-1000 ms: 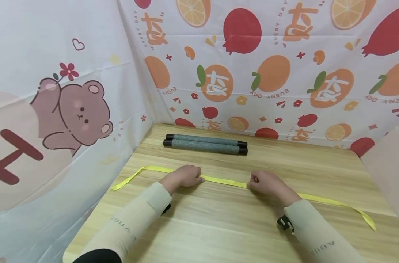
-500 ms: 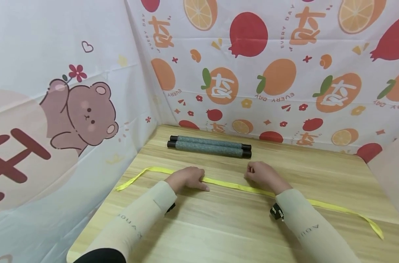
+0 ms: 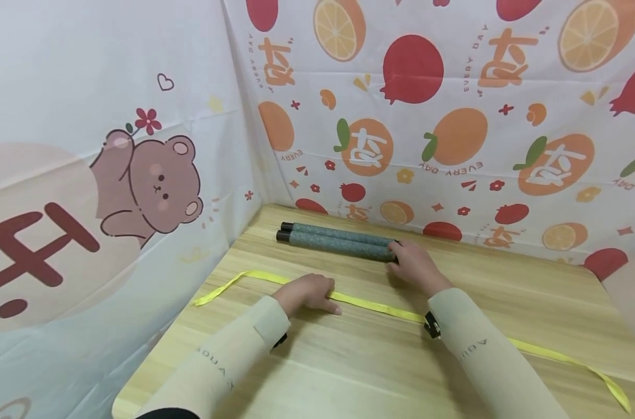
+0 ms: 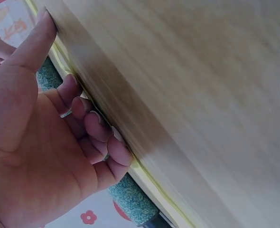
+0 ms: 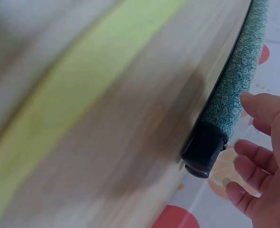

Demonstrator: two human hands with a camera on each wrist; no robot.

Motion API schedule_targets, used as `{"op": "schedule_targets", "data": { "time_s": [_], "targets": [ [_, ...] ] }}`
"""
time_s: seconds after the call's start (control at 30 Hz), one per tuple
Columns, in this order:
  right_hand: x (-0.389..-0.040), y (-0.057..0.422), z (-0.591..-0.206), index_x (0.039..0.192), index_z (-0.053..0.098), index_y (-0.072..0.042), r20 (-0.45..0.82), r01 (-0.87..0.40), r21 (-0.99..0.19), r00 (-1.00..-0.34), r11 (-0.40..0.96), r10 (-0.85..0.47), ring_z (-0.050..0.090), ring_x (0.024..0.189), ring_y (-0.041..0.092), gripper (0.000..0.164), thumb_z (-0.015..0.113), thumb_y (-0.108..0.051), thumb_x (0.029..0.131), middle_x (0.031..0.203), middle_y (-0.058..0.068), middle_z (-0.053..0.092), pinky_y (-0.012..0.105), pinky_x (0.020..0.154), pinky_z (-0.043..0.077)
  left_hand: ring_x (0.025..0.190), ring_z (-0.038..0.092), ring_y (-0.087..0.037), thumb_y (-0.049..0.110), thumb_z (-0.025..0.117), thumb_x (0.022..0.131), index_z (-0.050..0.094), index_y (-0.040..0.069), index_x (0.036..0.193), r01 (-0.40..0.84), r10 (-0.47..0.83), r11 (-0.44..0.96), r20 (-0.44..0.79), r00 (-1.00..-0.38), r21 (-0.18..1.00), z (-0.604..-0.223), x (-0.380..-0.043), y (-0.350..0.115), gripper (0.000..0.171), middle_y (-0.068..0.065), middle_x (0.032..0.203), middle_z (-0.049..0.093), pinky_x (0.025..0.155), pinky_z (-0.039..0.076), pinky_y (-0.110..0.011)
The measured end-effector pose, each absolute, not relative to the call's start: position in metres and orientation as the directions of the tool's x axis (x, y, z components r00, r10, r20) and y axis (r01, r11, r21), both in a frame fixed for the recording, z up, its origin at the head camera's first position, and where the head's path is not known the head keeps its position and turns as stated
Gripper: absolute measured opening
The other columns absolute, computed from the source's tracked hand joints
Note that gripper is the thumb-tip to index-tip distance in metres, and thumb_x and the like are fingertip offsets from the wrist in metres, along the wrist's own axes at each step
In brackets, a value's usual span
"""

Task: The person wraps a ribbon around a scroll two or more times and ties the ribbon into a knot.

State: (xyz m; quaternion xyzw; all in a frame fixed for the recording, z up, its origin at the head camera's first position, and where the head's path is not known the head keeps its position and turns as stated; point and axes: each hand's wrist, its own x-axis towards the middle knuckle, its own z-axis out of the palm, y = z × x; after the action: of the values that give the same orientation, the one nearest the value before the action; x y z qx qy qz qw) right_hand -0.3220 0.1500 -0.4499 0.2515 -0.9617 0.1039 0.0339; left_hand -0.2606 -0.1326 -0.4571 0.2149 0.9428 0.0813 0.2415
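Observation:
A long yellow ribbon (image 3: 380,308) stretches across the wooden table. My left hand (image 3: 309,291) rests on its left part, fingers loosely bent and thumb straight; the left wrist view shows the fingertips (image 4: 97,124) along the ribbon. Behind it, two green patterned rolls (image 3: 335,243) with black end caps, like scrolls, lie side by side. My right hand (image 3: 414,265) is at their right end, covering most of those caps in the head view. In the right wrist view the thumb is at a roll (image 5: 235,83), while the other fingers stand apart from the black cap (image 5: 204,149).
The wooden table (image 3: 349,361) ends at a fruit-printed cloth (image 3: 443,192) at the back. A white cloth with a bear print (image 3: 155,186) hangs along the left side. The ribbon's right end (image 3: 605,381) passes under my right forearm toward the right edge.
My right hand has let go of the ribbon and moved back to the right end of the rolls. My left hand has loosened, its thumb now apart from the fingers. The view has shifted slightly.

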Motion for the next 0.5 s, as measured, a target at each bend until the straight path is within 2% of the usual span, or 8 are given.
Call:
{"op": "schedule_targets", "data": {
  "time_s": [0.2,0.5],
  "targets": [
    [-0.332,0.137,-0.45,0.143,0.049,-0.01,0.068,-0.483,-0.136,-0.876,0.865,-0.478,0.05,0.124,0.039,0.06,0.07,-0.034,0.092,0.133,0.019,0.054,0.055,0.103,0.042,0.073,0.048,-0.016,0.06,0.067,0.085,0.054,0.017,0.096,0.378,0.452,0.891,-0.411,-0.792,0.252,-0.459,-0.26,-0.133,0.047,-0.001,0.08,0.056,0.068,0.041,-0.033],
    [-0.351,0.126,-0.462,0.154,0.032,-0.016,-0.006,-0.419,-0.186,-0.904,0.888,-0.428,0.031,0.141,0.042,0.08,0.068,-0.048,0.09,0.154,0.02,0.034,0.062,0.113,0.026,0.073,0.048,-0.016,0.061,0.067,0.084,0.053,0.017,0.095,0.37,0.444,0.895,-0.405,-0.799,0.251,-0.458,-0.258,-0.133,0.047,0.0,0.081,0.055,0.068,0.041,-0.033]
  ]
}}
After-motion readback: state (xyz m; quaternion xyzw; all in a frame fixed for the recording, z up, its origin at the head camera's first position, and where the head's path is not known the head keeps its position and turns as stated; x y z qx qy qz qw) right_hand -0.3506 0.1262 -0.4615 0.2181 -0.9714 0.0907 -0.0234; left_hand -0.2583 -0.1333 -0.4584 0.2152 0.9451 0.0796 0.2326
